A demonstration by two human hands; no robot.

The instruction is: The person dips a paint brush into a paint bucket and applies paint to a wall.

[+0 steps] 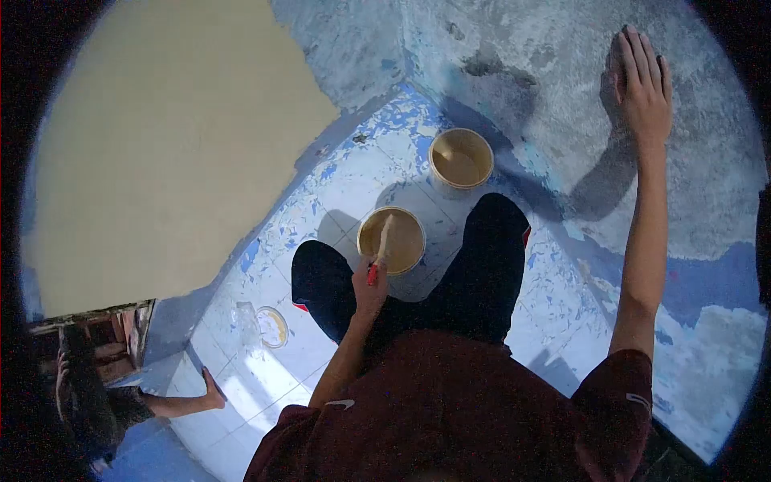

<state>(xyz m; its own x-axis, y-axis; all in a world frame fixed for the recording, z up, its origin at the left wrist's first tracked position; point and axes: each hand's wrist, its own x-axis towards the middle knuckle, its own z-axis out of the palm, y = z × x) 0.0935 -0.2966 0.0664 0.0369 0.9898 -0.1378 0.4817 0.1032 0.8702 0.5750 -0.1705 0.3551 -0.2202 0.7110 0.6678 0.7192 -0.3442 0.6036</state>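
Observation:
My left hand [370, 287] is closed round the red handle of a brush [385, 241], low in the middle of the view. The brush's pale, coated end reaches into a round bucket [421, 239] of tan paint between my knees. My right hand [646, 84] lies flat on the rough grey wall [554, 48] at the upper right, fingers stretched out, holding nothing. Farther from me, a second bucket [461, 159] with tan contents stands near the corner. Tan paint [185, 153] covers much of the left wall.
Paint flecks mark the tiled floor [361, 173]. A round lid [272, 327] lies at the lower left beside a clear plastic item [246, 323]. Another person's bare foot [213, 391] and leg extend in from the far left, near a wooden frame [112, 341].

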